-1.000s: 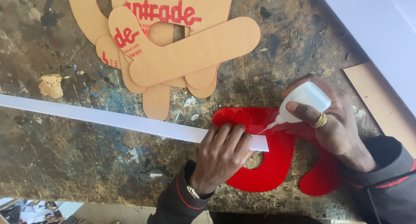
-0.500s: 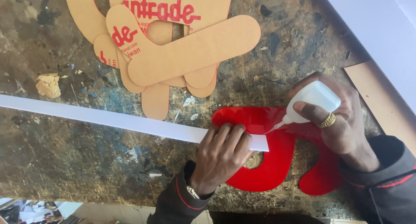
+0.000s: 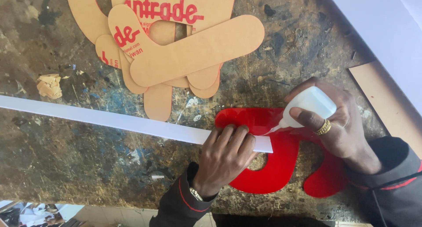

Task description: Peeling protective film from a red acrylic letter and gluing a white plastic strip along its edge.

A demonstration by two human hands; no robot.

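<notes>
Scarred, paint-stained bench [image 3: 79, 174] fills my view, w/ the red piece [image 3: 281, 165] as landmark. Left hand [image 3: 226, 159] lies flat on the white strip [image 3: 110, 119], fingers together & pressing its end down onto the red piece's upper edge, prob. so it can't shift. Strip runs off to the left from there, across the bench. Right hand [image 3: 338, 121] sits just right of that end, fingers wrapped tight round a white glue bottle [image 3: 310, 105], tipped so its nozzle points at the strip's end where it meets the red. Can't tell if glue is flowing. Brown card cutouts [image 3: 176, 47] piled well above the red piece, apart from both hands. Crumpled tape scrap [image 3: 49, 85] far left of it.
</notes>
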